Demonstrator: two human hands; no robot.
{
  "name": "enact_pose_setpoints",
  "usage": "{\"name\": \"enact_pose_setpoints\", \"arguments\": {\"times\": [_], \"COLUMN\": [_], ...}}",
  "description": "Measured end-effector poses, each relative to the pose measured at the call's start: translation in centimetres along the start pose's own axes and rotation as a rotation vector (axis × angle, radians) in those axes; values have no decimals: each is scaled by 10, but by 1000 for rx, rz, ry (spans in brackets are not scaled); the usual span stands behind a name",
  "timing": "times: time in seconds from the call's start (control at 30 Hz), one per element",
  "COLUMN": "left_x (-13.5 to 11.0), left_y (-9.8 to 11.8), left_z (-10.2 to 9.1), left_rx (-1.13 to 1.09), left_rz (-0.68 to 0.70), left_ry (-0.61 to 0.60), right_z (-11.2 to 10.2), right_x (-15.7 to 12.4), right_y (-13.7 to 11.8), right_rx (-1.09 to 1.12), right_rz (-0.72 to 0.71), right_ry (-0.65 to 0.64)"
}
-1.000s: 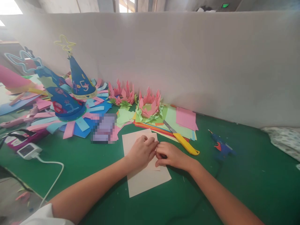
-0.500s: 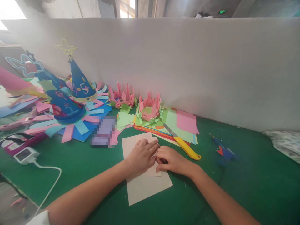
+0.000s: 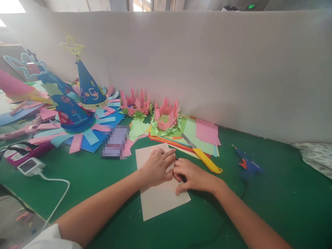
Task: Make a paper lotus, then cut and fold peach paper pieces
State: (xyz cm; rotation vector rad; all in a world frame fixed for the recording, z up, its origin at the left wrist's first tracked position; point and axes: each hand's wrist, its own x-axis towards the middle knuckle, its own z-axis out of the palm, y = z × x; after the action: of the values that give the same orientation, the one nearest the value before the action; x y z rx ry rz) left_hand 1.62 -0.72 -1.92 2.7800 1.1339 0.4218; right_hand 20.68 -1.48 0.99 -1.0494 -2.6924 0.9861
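A pale sheet of paper (image 3: pixel 155 204) lies on the green table beneath both hands. My left hand (image 3: pixel 157 167) rests palm down across its upper part, fingers stretched out to the right. Close against those fingertips, my right hand (image 3: pixel 192 175) has its fingers curled, with the thumb lower down by the sheet's right edge. Whatever its curled fingers hold, if anything, is hidden. A yellow-handled utility knife (image 3: pixel 207 160) lies just beyond my right hand, its blade toward the stacked coloured paper (image 3: pixel 194 138).
Two pink-and-green paper crowns (image 3: pixel 166 116) stand by the grey partition (image 3: pixel 220 69). Blue cone hats (image 3: pixel 89 84) are at left, near a blurred-out rectangle (image 3: pixel 115 141). A white charger (image 3: pixel 31 167) trails a cable. At right lies a blue glue gun (image 3: pixel 249 166).
The lower end of a smaller piece of paper, visible earlier on the sheet below my hands, no longer shows. My right thumb has moved slightly down. The view has shifted a little.
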Motion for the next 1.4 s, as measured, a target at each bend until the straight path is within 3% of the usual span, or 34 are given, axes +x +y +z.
{"name": "enact_pose_setpoints", "arguments": {"times": [0.43, 0.7, 0.93, 1.4], "left_x": [-4, -7, -6, -10], "left_y": [6, 4, 6, 9], "left_z": [1, 15, 7, 0], "left_rx": [10, -28, -47, -82], "left_rz": [5, -21, -3, -30], "left_ry": [13, 136, 125, 78], "right_z": [5, 27, 29, 28], "right_x": [2, 9, 14, 13], "right_y": [0, 9, 15, 25], "right_rx": [-81, -370, -357, -353], "right_rz": [-10, 91, 188, 261], "right_ry": [47, 333, 503, 467]}}
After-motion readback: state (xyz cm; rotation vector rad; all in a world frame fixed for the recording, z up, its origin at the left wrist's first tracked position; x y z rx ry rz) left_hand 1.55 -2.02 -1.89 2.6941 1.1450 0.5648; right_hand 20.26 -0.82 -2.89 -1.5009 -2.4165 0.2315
